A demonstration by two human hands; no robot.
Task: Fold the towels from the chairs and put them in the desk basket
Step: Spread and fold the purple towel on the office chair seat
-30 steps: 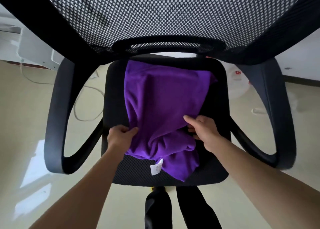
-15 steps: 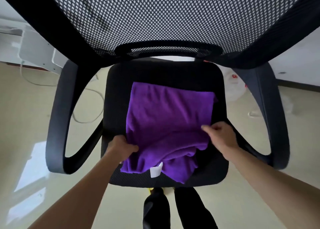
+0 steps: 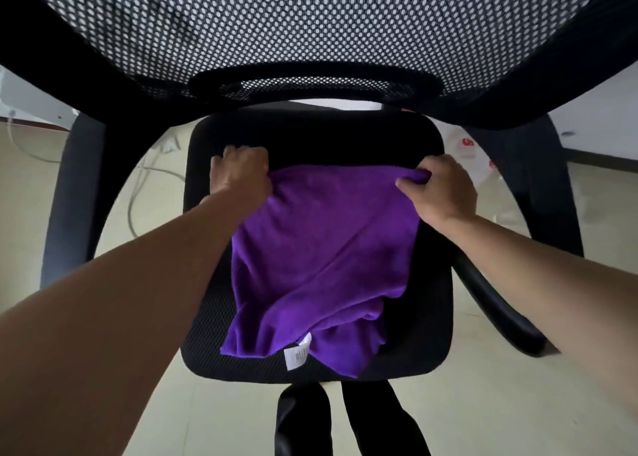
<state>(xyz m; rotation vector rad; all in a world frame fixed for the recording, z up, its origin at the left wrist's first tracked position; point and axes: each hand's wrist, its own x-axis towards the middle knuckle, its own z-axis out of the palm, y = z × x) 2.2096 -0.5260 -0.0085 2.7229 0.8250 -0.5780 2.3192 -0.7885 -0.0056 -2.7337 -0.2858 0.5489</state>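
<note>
A purple towel (image 3: 321, 255) lies spread over the black mesh seat of an office chair (image 3: 428, 345). A white label (image 3: 297, 354) shows at its near edge, where the cloth is bunched. My left hand (image 3: 241, 172) grips the towel's far left corner. My right hand (image 3: 438, 193) pinches the far right corner, with purple cloth between thumb and fingers. The far edge is stretched between both hands. No basket or desk is in view.
The chair's mesh backrest (image 3: 310, 34) fills the top of the view. Black armrests (image 3: 72, 214) curve down on both sides. Pale floor surrounds the chair, with a white cable (image 3: 138, 193) at left and a white plastic bag (image 3: 473, 148) at right.
Both hands have moved from the towel's near part up to its far corners and taken hold there. The towel now lies flatter and further from the backrest.
</note>
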